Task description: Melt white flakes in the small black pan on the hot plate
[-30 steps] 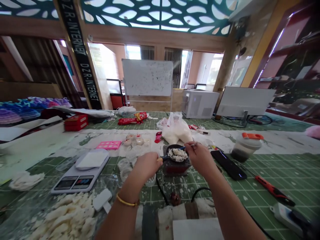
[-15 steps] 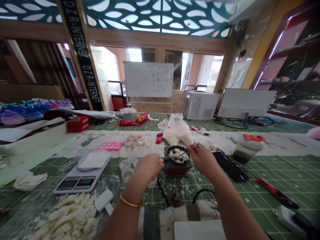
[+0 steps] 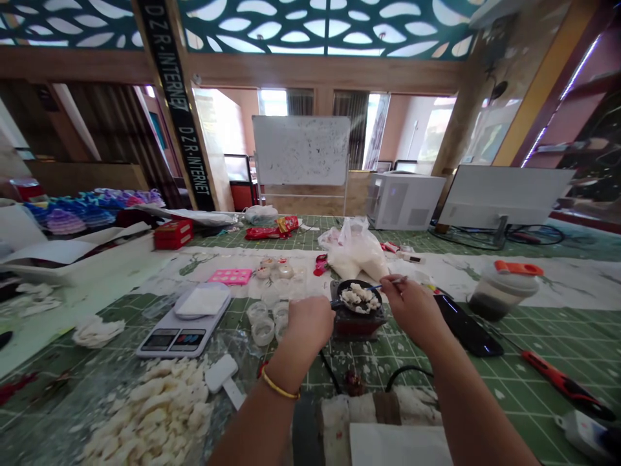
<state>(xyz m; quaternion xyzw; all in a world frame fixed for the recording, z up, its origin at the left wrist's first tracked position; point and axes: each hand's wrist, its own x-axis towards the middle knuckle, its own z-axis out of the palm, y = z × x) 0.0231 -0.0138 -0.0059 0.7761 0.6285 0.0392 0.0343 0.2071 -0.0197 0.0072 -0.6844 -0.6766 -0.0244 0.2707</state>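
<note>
My left hand (image 3: 313,321) is closed around the handle of a small black frying pan (image 3: 367,311). White, crumbly lumps (image 3: 358,296) lie in the pan, with dark pan bottom showing below them. The pan rests on a small dark-red and black hot plate (image 3: 356,327). On the pan's right side, my right hand (image 3: 412,309) pinches a thin blue stick-like tool (image 3: 376,287). Its tip reaches over the pan's edge towards the lumps; whether it touches them I cannot tell. A gold bangle circles my left wrist.
Left of the pan are clear plastic cups (image 3: 262,331), a kitchen scale (image 3: 187,323) and a heap of cream-coloured pieces (image 3: 152,414). Behind it stands a bag of white material (image 3: 356,249). Rightward lie a black phone (image 3: 468,325), a lidded tub (image 3: 504,291) and a red-black screwdriver (image 3: 565,382).
The whole view has shifted, so things appear farther right. The lumps sit more towards the pan's far side, and more dark bottom shows. Both hands keep their grips.
</note>
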